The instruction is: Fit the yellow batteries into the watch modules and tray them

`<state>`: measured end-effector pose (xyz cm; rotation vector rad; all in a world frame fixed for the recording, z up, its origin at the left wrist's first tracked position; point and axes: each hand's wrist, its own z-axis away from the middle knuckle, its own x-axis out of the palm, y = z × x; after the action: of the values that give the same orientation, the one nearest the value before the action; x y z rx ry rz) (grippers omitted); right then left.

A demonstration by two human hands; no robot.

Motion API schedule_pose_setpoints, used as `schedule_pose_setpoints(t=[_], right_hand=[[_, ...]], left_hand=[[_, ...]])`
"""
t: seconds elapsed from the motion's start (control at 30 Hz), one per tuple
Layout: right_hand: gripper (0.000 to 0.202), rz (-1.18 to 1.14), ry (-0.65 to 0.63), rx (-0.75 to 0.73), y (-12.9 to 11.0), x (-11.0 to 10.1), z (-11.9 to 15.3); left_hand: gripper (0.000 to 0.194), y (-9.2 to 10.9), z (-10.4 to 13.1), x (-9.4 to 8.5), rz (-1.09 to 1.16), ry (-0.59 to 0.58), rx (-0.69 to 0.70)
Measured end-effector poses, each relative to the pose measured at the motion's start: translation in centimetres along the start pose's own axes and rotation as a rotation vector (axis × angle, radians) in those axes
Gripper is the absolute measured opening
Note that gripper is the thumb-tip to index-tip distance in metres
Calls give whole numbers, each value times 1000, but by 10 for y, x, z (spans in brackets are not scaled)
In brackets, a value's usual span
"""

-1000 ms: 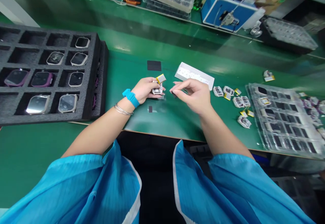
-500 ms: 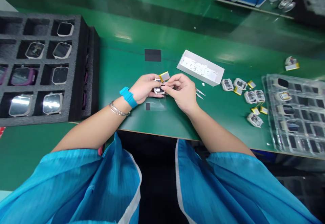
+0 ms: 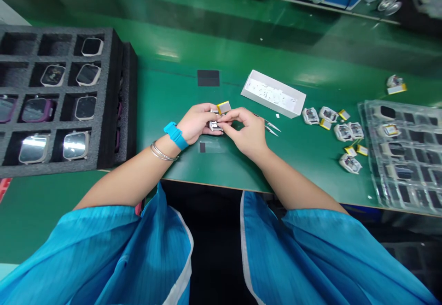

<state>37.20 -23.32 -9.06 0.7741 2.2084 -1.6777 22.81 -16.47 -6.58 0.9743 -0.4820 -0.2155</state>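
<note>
My left hand [image 3: 196,123] is closed around an opened smartwatch case [image 3: 215,126], holding it just above the green bench. A small yellow-edged battery [image 3: 223,107] sticks out at the far side of the case. My right hand [image 3: 246,131] has its thumb and forefinger pinched together at the case's right side; whatever is between those fingertips is too small to make out. Tweezers [image 3: 272,128] show just beyond my right hand, on the bench. In front of the case lies a clear film strip with a dark square [image 3: 202,147].
A black foam tray [image 3: 105,79] of watches stands at left. Ahead are a dark card [image 3: 208,78] and a white box [image 3: 300,107] holding small pieces. To the right lie several opened watch cases [image 3: 343,132] with batteries, beside stacked clear plastic trays [image 3: 371,157].
My right hand's fingers have shifted slightly at the case and its knuckles have turned lower. My left hand still holds the case. The whole view has shifted slightly.
</note>
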Motion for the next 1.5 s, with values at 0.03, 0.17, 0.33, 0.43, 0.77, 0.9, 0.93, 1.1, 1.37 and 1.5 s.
schedule_pose_setpoints(t=[0.03,0.17,0.33,0.43,0.77,0.9,0.93,1.1,1.37,1.5], right_hand=[[4,65,-9,-18,-3,-1,1],[6,236,19,-105,-8,-6,2],[43,156,113,-46,4,-10,-4],[36,-105,62,63,17,-9,-8],[9,-48,133,40,4,-9,-8],[10,149,131,-35,0,-7,-5],[10,191,122,-68,-1,-7,-5],[18,361,-8,-224,-4,-7,-1],[18,451,19,-436,10,-3,1],[9,213,66,-305,14,-4,-1]], left_hand=[[13,0,0,0,0,2,0],[12,0,3,0,3,1,16],[10,-1,6,2,-44,-19,9],[10,-2,5,2,-70,-33,2],[30,-3,2,-6,-23,-185,-11],[30,-6,1,-4,-37,-157,3],[26,-6,0,-3,-42,-134,2],[23,-6,-1,-3,60,-72,-25],[20,-7,-3,-13,231,-102,-49],[35,-8,-3,-17,186,-200,25]])
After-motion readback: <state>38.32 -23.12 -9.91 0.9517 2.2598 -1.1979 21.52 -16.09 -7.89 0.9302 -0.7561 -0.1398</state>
